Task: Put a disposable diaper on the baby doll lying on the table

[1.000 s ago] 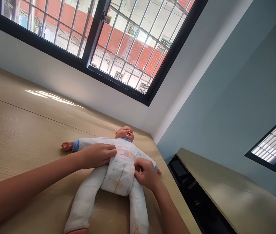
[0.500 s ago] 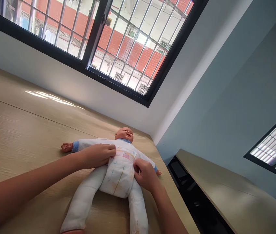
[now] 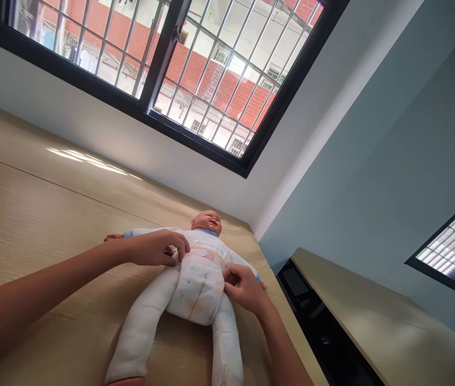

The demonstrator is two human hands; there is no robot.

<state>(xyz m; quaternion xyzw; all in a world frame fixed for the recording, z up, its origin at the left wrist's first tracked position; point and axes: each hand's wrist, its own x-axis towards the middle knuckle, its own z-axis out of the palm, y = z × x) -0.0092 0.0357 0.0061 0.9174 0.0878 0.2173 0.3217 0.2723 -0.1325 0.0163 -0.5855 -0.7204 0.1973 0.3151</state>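
Note:
A baby doll (image 3: 207,221) lies on its back on the wooden table, head toward the window, its arms spread and its white cloth legs pointing at me. Round its hips is a white printed diaper (image 3: 197,289) with a coloured waistband across the belly. My left hand (image 3: 165,247) pinches the diaper's side edge at the waist, fingers curled downward. On the opposite side my right hand (image 3: 245,287) is closed at the other edge, thumb and fingers pressed together by the hip. Both fingertips are partly hidden against the cloth.
The light wooden table (image 3: 50,214) meets the wall under a barred window (image 3: 211,80). Its right edge runs close beside the doll. Beyond a gap stands a second wooden surface (image 3: 372,305) with a black front. Sunlight streaks fall on the table's far side.
My left hand has shifted slightly, its fingers now arched higher at the diaper's edge. My right hand stays at the other side. The view has moved a little.

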